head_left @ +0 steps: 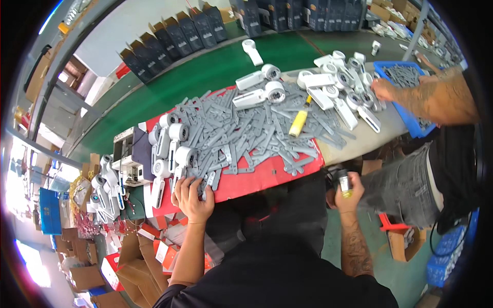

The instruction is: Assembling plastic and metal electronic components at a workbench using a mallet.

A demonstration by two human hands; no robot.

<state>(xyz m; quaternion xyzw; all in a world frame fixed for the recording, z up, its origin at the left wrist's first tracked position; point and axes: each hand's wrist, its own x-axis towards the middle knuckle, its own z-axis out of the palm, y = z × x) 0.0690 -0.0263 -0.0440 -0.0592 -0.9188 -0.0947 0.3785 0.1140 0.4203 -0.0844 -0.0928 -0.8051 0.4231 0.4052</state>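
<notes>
My left hand [192, 195] rests palm down at the near edge of a red mat [257, 177], its fingers on a few flat grey plastic pieces [203, 182]. A large heap of the same grey pieces [246, 131] covers the mat. My right hand [348, 192] is below the table edge, closed around a small cylindrical tool with a yellow tip [344, 184]. White handheld units with round heads [172, 149] lie left of my left hand. A yellow-handled tool [299, 122] lies on the heap.
A co-worker's tattooed arm [429, 97] reaches from the right toward more white units [341, 82] beside a blue tray [405, 115]. Dark boxes [174, 36] line the green conveyor belt [205, 72]. Cardboard boxes [128, 262] sit on the floor at lower left.
</notes>
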